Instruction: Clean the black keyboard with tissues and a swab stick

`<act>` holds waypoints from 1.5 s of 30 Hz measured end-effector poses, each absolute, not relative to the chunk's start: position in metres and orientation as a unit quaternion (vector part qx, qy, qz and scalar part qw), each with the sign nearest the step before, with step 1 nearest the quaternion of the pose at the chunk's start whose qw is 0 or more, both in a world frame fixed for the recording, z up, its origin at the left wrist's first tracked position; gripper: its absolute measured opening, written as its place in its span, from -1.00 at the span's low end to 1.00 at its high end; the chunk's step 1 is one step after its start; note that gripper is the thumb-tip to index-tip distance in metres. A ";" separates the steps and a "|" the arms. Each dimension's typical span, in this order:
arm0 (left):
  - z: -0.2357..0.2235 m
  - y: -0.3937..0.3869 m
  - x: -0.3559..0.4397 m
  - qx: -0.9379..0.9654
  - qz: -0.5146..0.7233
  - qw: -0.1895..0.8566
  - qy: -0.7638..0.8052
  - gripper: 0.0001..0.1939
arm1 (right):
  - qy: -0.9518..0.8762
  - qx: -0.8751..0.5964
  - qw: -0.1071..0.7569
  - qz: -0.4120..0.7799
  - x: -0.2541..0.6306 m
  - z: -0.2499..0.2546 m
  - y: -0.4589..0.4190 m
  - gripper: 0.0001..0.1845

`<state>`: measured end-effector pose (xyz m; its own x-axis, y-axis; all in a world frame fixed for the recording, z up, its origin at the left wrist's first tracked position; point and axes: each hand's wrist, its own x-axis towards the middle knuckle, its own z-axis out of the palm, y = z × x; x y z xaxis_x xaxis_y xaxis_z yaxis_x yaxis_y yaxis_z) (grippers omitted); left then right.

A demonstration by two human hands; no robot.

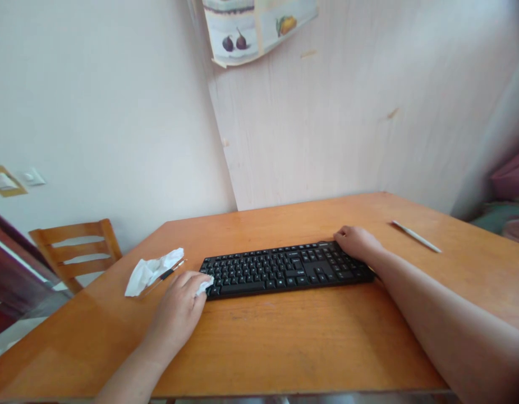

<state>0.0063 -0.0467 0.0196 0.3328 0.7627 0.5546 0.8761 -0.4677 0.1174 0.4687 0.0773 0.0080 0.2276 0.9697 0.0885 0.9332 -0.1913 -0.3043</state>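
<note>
A black computer keyboard (276,269) lies flat across the middle of the wooden table. At its left end, my left hand (184,300) is closed on a small wad of white tissue (205,284), which touches the keys at that edge. My right hand (359,242) grips the far right corner of the keyboard, its fingers curled over the edge and partly hidden. Just beyond my left hand are a crumpled white tissue (147,272) and a thin stick-like tool with a dark middle (167,274).
A white pen-like stick (417,236) lies on the table (284,342) at the right. The table's far edge meets a wall with a fruit picture (238,53). A wooden chair (80,247) stands beyond the left edge.
</note>
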 end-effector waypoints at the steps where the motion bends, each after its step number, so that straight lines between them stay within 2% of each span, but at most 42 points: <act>1: 0.022 -0.045 0.006 -0.810 -0.279 0.105 -0.506 -0.75 | -0.618 -0.769 0.148 0.064 0.468 0.009 0.077 -0.59; 6: 0.038 -0.033 0.033 -0.831 -0.269 0.085 -0.479 -0.75 | -0.615 -0.770 0.154 0.076 0.463 0.013 0.075 -0.61; 13: 0.054 -0.011 0.135 -0.882 -0.250 0.025 -0.399 -0.71 | -0.607 -0.775 0.154 0.079 0.459 0.017 0.072 -0.59; 19: 0.052 0.004 0.223 -0.924 -0.221 0.016 -0.310 -0.73 | -0.609 -0.773 0.160 0.076 0.458 0.015 0.072 -0.60; 23: 0.041 0.008 0.255 -0.937 -0.200 0.010 -0.287 -0.77 | -0.615 -0.768 0.161 0.076 0.457 0.015 0.072 -0.59; 28: 0.033 0.009 0.249 -0.937 -0.189 0.001 -0.295 -0.76 | -0.620 -0.764 0.160 0.075 0.457 0.015 0.072 -0.58; 45: 0.040 0.005 0.156 -0.918 -0.181 0.003 -0.354 -0.72 | -0.622 -0.763 0.154 0.084 0.460 0.016 0.072 -0.59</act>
<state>0.1565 0.0053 0.0401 0.6843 0.6483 0.3338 0.6503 -0.7497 0.1230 0.4600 0.0721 0.0163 0.2126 0.9751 0.0626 0.9235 -0.1796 -0.3389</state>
